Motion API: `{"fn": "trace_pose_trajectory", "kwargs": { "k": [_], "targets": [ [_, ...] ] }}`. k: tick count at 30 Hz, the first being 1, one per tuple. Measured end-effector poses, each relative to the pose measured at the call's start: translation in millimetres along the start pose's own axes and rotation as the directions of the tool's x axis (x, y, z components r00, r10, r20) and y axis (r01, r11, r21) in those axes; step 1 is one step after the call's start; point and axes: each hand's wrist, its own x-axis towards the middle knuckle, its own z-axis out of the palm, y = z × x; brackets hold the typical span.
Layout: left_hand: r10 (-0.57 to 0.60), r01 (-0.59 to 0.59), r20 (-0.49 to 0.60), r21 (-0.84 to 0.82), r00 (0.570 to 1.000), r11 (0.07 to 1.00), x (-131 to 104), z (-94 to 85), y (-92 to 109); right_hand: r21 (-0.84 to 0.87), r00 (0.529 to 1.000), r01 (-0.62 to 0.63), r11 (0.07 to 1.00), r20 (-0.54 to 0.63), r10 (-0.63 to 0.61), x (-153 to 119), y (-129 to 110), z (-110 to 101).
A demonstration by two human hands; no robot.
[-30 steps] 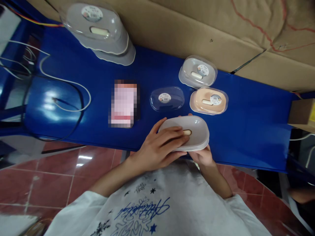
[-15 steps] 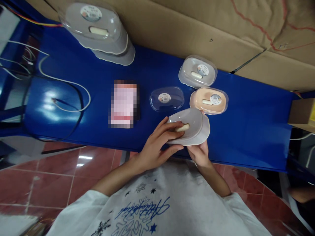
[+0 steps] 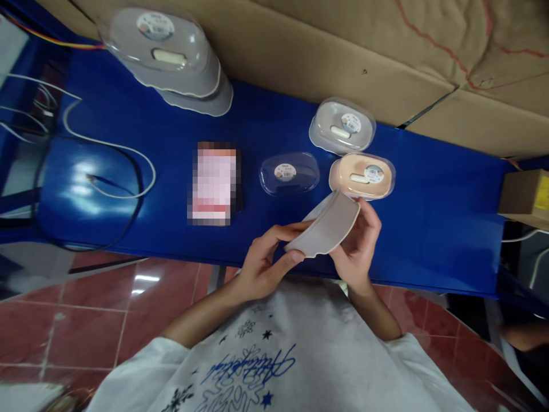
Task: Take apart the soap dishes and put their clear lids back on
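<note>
Here, the tilted grey container [image 3: 331, 224] lies between left grip [image 3: 266, 262] and right grip [image 3: 358, 252], both curled around it.

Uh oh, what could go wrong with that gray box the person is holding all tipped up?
It might slip: the left hand and right hand hold the gray box tilted near the front edge of the blue table, so a drop could reach the tiled floor. It might also bump the peach box close beyond it. And the clear cover, lying by itself nearby, could get knocked aside if the hands swing that way.
</note>
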Motion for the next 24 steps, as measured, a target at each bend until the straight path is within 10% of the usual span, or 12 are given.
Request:
{"fn": "trace_pose_trajectory", "kwargs": {
  "k": [14,24],
  "targets": [
    [-0.264,0.243,-0.16,-0.142,0.951,0.96,-3,5.4,-3,0.116,0.994,-0.069,0.991,-0.073,0.078,20,1,-8],
    [-0.48,0.427,-0.051,-0.385,0.876,0.818,-2,2.4,-17,0.191,0.967,-0.253,0.948,0.025,0.253,22,-9,-7]
  ]
}}
